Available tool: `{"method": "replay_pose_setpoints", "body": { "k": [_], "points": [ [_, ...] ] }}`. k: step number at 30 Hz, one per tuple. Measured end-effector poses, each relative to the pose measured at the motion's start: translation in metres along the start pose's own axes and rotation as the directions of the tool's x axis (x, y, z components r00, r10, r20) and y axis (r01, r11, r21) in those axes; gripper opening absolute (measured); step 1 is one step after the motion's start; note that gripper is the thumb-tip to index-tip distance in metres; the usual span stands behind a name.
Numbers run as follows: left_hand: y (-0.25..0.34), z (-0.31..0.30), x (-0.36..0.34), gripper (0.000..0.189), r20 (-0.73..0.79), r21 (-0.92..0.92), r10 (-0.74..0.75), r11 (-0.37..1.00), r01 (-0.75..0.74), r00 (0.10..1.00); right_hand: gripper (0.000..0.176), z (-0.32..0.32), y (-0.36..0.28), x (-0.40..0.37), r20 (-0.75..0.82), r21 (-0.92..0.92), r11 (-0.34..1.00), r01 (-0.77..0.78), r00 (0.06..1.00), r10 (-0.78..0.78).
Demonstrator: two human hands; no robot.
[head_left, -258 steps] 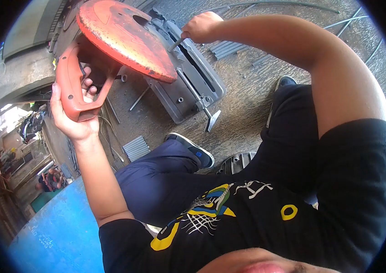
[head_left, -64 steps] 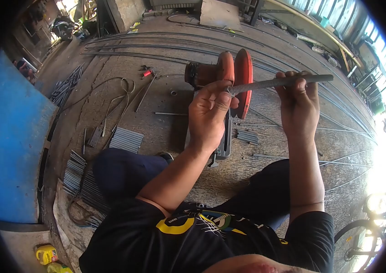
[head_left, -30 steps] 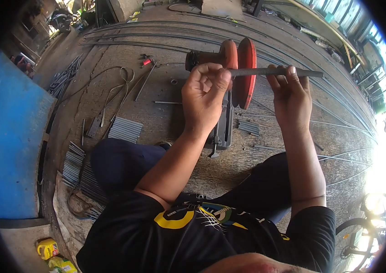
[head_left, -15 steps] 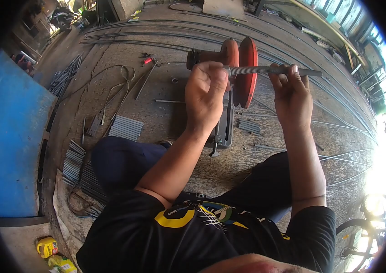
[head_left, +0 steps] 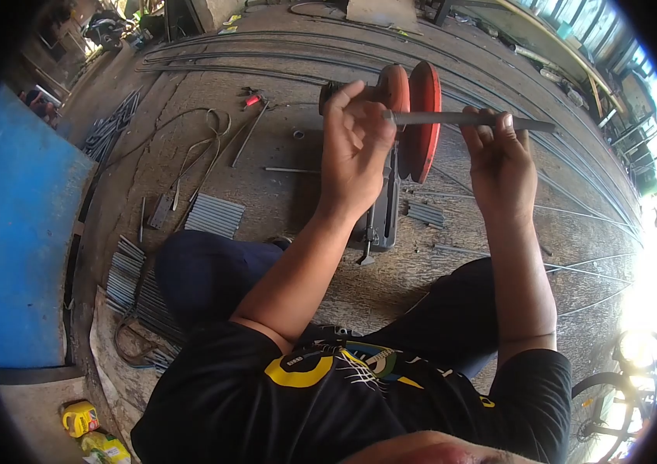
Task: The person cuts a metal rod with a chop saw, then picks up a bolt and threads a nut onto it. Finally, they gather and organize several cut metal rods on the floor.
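Note:
A long grey bolt [head_left: 438,118] lies level in front of me, above the chop saw. My right hand [head_left: 503,166] grips it near its plain end, with thumb and fingers closed round the shank. At the other end my left hand [head_left: 357,151] has its fingers spread and the index finger raised, the thumb right at the bolt's head. The thread looks smeared by motion. Behind the bolt stands the chop saw, with its red guard [head_left: 424,147] and dark base [head_left: 384,232] on the floor between my legs.
Cut rods lie in a row [head_left: 215,216] by my left knee, with a larger pile [head_left: 131,282] further left. A few short pieces [head_left: 426,215] sit right of the saw. Long bars [head_left: 243,56] cross the floor beyond it. A blue panel [head_left: 23,232] stands at the left.
The fingers of my left hand have opened away from the bolt's head. My right hand has shifted slightly right and down with the bolt, whose thread now looks blurred.

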State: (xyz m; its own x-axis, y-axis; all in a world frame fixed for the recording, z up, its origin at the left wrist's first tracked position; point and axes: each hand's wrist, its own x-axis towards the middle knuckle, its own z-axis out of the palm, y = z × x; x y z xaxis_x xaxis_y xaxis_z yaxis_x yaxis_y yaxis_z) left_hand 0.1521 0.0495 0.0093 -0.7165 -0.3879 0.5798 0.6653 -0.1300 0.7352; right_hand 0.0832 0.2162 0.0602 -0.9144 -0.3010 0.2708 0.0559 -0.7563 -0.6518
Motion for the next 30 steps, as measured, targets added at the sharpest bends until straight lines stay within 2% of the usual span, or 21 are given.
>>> {"method": "replay_pose_setpoints", "body": {
  "k": [2, 4, 6, 8, 10, 11, 13, 14, 17, 18, 20, 21, 22, 24, 25, 27, 28, 29, 30],
  "points": [
    [-0.007, -0.005, 0.003, 0.049, -0.09, 0.369, 0.068, 0.929, -0.03, 0.994, 0.013, 0.004, -0.002, -0.002, -0.023, -0.02, 1.0, 0.016, 1.0, -0.017],
    [-0.011, -0.005, 0.003, 0.045, -0.119, 0.299, 0.095, 0.953, -0.056, 0.988, 0.011, 0.005, -0.003, 0.0, -0.04, -0.043, 0.998, 0.037, 0.998, -0.039],
    [0.001, -0.004, 0.001, 0.039, -0.014, -0.086, -0.117, 0.99, 0.115, 0.993, 0.009, 0.0, -0.002, -0.001, -0.005, -0.002, 1.0, 0.013, 1.0, -0.013],
    [0.004, 0.0, -0.002, 0.037, -0.036, -0.122, -0.115, 0.986, 0.11, 0.993, 0.008, -0.003, -0.002, -0.001, 0.021, -0.008, 1.0, -0.002, 1.0, 0.003],
    [0.002, -0.003, -0.002, 0.033, 0.055, -0.219, 0.002, 0.976, 0.01, 0.998, 0.008, -0.003, -0.001, 0.0, 0.052, -0.008, 1.0, -0.011, 0.999, 0.011],
    [0.005, -0.004, -0.003, 0.033, 0.055, -0.217, 0.002, 0.976, 0.01, 0.999, 0.008, -0.002, 0.0, -0.001, 0.052, -0.011, 1.0, -0.011, 0.999, 0.011],
    [0.014, -0.006, -0.003, 0.03, 0.049, 0.039, -0.067, 0.997, 0.065, 0.997, 0.009, -0.001, 0.0, -0.002, 0.052, -0.014, 1.0, -0.014, 0.999, 0.015],
    [0.015, -0.005, -0.002, 0.03, 0.047, 0.039, -0.065, 0.997, 0.063, 0.997, 0.009, 0.0, 0.0, -0.002, 0.044, -0.017, 1.0, -0.003, 0.999, 0.004],
    [0.016, 0.0, 0.006, 0.036, 0.129, 0.057, 0.32, 0.943, -0.329, 0.939, 0.009, -0.001, -0.002, 0.0, 0.028, -0.006, 1.0, 0.002, 1.0, -0.002],
    [0.02, 0.004, 0.006, 0.036, 0.129, 0.057, 0.32, 0.943, -0.329, 0.939, 0.008, -0.002, -0.003, 0.001, 0.02, 0.008, 1.0, -0.004, 1.0, 0.003],
    [0.029, 0.013, 0.002, 0.037, -0.011, -0.098, 0.205, 0.974, -0.205, 0.979, 0.008, -0.003, -0.003, 0.001, 0.023, 0.004, 1.0, -0.001, 1.0, 0.001],
    [0.022, 0.001, 0.003, 0.041, 0.089, -0.113, 0.159, 0.982, -0.149, 0.983, 0.008, -0.003, -0.003, 0.001, 0.031, 0.0, 1.0, 0.0, 1.0, 0.0],
    [0.022, -0.004, 0.002, 0.041, 0.089, -0.112, 0.161, 0.982, -0.15, 0.983, 0.008, -0.003, -0.002, 0.001, 0.033, 0.001, 1.0, 0.0, 0.999, 0.0],
    [0.024, -0.008, 0.001, 0.045, 0.136, -0.007, -0.192, 0.981, 0.195, 0.972, 0.007, -0.003, -0.001, 0.0, 0.055, 0.01, 1.0, -0.008, 0.998, 0.007],
    [0.024, -0.006, 0.001, 0.045, 0.136, -0.007, -0.192, 0.981, 0.195, 0.972, 0.007, -0.003, -0.001, 0.001, 0.054, 0.01, 1.0, -0.008, 0.998, 0.007],
    [0.022, 0.005, 0.004, 0.055, 0.158, -0.039, 0.182, 0.983, -0.178, 0.97, 0.008, -0.004, -0.002, 0.003, -0.005, -0.009, 1.0, -0.002, 1.0, 0.001],
    [0.021, 0.007, 0.006, 0.062, 0.165, -0.058, 0.364, 0.931, -0.359, 0.917, 0.008, -0.005, -0.003, 0.003, -0.005, -0.009, 1.0, -0.002, 1.0, 0.002],
    [0.022, 0.001, 0.007, 0.072, 0.218, -0.036, 0.31, 0.95, -0.309, 0.925, 0.009, -0.006, -0.003, 0.004, 0.002, -0.004, 1.0, 0.003, 1.0, -0.003],
    [0.019, -0.001, 0.005, 0.072, 0.218, -0.035, 0.309, 0.95, -0.31, 0.925, 0.009, -0.006, -0.003, 0.004, 0.01, 0.0, 1.0, 0.007, 1.0, -0.007]
  ]
}}
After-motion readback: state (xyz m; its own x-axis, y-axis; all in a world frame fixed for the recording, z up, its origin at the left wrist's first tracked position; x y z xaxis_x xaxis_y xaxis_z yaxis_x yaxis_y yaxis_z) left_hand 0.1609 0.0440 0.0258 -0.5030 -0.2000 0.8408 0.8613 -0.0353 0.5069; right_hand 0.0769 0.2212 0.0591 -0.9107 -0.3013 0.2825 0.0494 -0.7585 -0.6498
